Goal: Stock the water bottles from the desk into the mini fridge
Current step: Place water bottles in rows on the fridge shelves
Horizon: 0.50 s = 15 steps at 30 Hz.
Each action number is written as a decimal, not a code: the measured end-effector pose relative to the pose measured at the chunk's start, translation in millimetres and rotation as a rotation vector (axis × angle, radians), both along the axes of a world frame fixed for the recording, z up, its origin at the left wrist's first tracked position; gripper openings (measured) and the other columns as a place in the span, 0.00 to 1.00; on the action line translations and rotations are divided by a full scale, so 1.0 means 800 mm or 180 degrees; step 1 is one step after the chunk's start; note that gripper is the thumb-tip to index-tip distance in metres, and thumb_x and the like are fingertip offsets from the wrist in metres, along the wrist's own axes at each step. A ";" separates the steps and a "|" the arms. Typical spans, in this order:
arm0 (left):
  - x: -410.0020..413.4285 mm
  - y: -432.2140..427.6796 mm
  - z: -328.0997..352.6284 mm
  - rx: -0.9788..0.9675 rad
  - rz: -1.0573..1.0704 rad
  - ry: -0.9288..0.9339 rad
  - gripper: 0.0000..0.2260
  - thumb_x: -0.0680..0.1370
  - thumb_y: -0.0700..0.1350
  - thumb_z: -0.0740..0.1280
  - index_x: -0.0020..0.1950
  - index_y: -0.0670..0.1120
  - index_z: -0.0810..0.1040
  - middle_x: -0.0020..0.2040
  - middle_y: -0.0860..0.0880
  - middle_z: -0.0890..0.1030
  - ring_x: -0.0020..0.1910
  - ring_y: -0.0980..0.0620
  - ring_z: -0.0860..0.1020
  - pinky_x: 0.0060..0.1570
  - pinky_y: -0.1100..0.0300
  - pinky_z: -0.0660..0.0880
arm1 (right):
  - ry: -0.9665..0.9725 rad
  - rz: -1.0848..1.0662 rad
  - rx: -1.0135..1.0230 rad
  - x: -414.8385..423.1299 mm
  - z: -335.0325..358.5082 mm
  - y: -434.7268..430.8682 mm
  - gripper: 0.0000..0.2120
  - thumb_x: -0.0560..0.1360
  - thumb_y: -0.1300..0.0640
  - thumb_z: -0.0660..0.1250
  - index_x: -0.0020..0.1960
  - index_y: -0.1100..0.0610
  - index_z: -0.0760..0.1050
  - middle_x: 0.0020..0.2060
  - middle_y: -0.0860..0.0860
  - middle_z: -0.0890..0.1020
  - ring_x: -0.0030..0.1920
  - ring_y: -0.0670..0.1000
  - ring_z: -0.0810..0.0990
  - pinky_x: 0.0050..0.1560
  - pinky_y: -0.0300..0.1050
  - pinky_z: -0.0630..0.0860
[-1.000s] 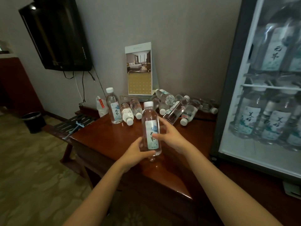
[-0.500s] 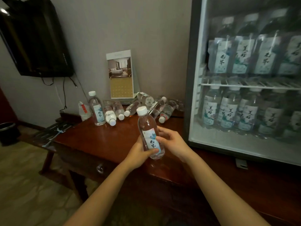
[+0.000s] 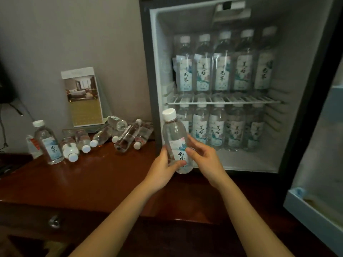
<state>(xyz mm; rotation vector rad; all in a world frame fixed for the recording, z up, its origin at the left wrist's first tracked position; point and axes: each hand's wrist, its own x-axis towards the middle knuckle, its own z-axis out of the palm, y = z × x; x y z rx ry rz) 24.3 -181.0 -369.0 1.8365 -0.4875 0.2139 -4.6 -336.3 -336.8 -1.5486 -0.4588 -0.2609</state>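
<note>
Both hands grasp one upright bottle (image 3: 176, 143) by its lower half: left hand (image 3: 163, 167) wrapped round the near side, right hand (image 3: 206, 162) with fingers (image 3: 193, 152) pressed on the label. The bottle is held clear of the table (image 3: 96, 175), just in front of the fridge (image 3: 219, 89) opening, at its lower left corner. Beyond the fingers, both levels carry a full front row of bottles; the wire shelf (image 3: 224, 102) sits above the bottle's cap. Free floor shows only in front of the lower row. Risk, in my judgement: setting the bottle in too far would strike the standing row and topple it. Set too near the sill, it could foul the door (image 3: 315, 182) on closing. To the left of the hands, one bottle stands and several lie loose on the table; a careless reach could roll them off.
</note>
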 end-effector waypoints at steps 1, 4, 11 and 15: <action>0.004 -0.014 0.001 0.0047 -0.0067 -0.0009 0.22 0.70 0.50 0.72 0.59 0.61 0.66 0.52 0.65 0.79 0.55 0.61 0.78 0.53 0.63 0.76 | 0.0013 -0.0096 0.0068 0.000 -0.003 -0.011 0.21 0.77 0.65 0.62 0.67 0.50 0.67 0.57 0.36 0.74 0.55 0.28 0.73 0.50 0.24 0.71; 0.015 -0.057 0.005 0.0182 -0.0240 -0.0050 0.20 0.74 0.47 0.70 0.58 0.62 0.64 0.52 0.67 0.77 0.55 0.65 0.77 0.52 0.67 0.74 | 0.0010 -0.0478 0.0222 0.004 -0.009 -0.041 0.21 0.78 0.64 0.61 0.68 0.52 0.67 0.55 0.35 0.75 0.52 0.27 0.74 0.47 0.24 0.71; 0.039 -0.144 0.019 0.0391 -0.0519 -0.0112 0.25 0.75 0.50 0.68 0.67 0.59 0.57 0.58 0.62 0.72 0.58 0.62 0.73 0.57 0.63 0.71 | 0.0065 -0.1360 0.0506 0.013 -0.014 -0.093 0.20 0.79 0.61 0.60 0.70 0.52 0.66 0.62 0.41 0.70 0.60 0.36 0.69 0.49 0.21 0.69; 0.044 -0.176 0.012 0.0425 -0.0693 -0.0192 0.26 0.76 0.48 0.67 0.69 0.56 0.57 0.62 0.59 0.72 0.63 0.58 0.72 0.60 0.62 0.70 | 0.0152 -0.1650 0.0572 0.014 -0.018 -0.113 0.20 0.79 0.64 0.58 0.70 0.54 0.67 0.67 0.47 0.70 0.65 0.40 0.67 0.63 0.33 0.66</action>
